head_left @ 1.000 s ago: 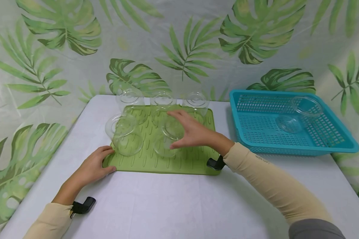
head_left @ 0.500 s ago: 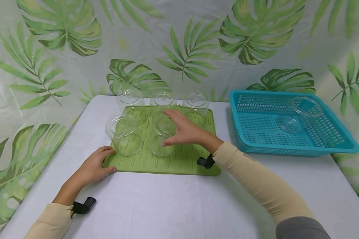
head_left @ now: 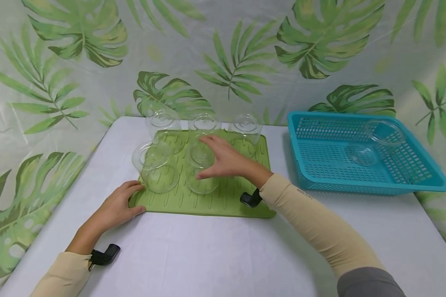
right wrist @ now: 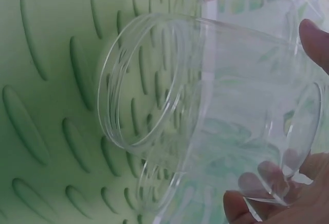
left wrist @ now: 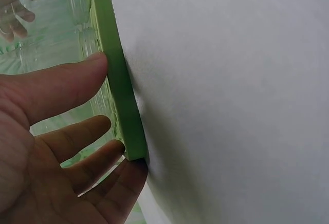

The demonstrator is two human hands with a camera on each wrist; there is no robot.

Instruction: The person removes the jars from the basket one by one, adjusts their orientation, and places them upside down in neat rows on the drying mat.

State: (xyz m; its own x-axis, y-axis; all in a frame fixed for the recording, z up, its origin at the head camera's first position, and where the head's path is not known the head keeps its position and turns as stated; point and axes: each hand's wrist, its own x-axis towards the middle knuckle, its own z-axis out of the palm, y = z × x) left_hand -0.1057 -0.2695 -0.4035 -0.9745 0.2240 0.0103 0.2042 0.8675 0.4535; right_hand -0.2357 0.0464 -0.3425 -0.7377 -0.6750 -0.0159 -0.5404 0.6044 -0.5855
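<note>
A clear drinking glass (head_left: 202,181) stands on the green ribbed mat (head_left: 226,204), apparently upside down. My right hand (head_left: 226,159) grips it from the right, thumb on the near side and fingers on the far side. In the right wrist view the glass (right wrist: 231,100) has its rim at the mat, and some fingers show through its clear wall. My left hand (head_left: 115,208) rests at the mat's front left corner; in the left wrist view its thumb (left wrist: 77,82) touches the mat's edge. Another glass (head_left: 157,175) stands to the left, and three more line the mat's back.
A blue perforated basket (head_left: 371,187) stands at the right, with one clear glass (head_left: 362,154) inside. A white cloth (head_left: 193,251) covers the table. Behind it hangs a leaf-print sheet (head_left: 245,12).
My right hand has moved left with the glass, mostly between the first two frames; since then the glass's top has shifted slightly left over its rim. My left hand stays at the mat's corner.
</note>
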